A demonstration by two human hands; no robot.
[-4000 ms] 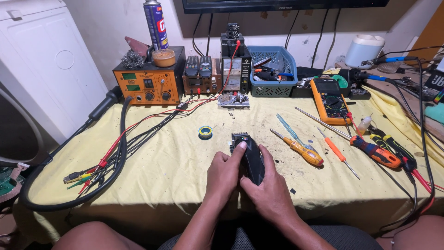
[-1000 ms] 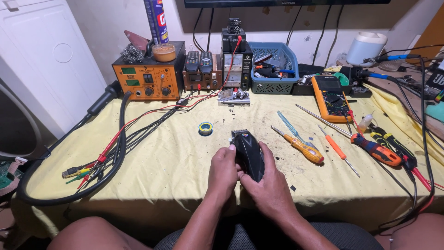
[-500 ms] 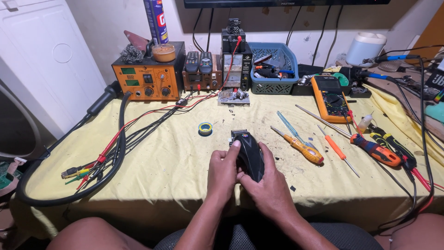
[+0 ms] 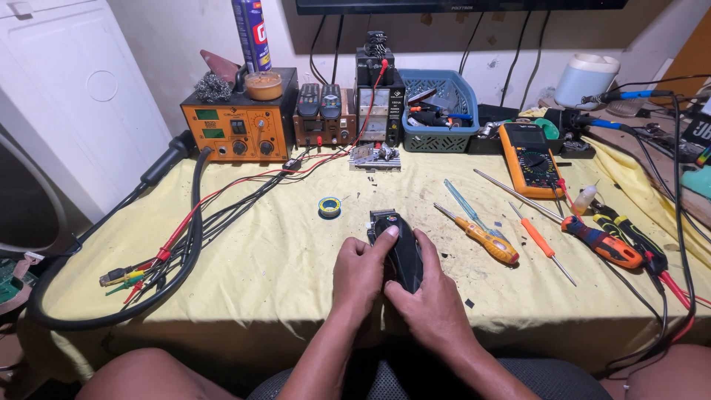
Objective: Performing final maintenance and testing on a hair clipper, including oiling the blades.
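Black hair clipper (image 4: 400,248) lay on yellow cloth (image 4: 281,252) at bench centre, blade end away. Gripped from both sides: left hand (image 4: 361,272) with a fingertip pressed on top, right hand (image 4: 429,296) wrapping the rear, likely for steadiness. Screwdrivers (image 4: 481,237) parked just right, within reach.

Your left hand (image 4: 358,274) and right hand (image 4: 428,300) wrap a black hair clipper (image 4: 398,248) from both sides, holding it over the yellow-clothed worktop (image 4: 281,259). Your left thumb lies along its top near the blade end. A small roll of tape (image 4: 329,207) sits just beyond, an orange-handled screwdriver (image 4: 485,238) lies to your right, and an orange bench unit (image 4: 238,130) stands at the back.
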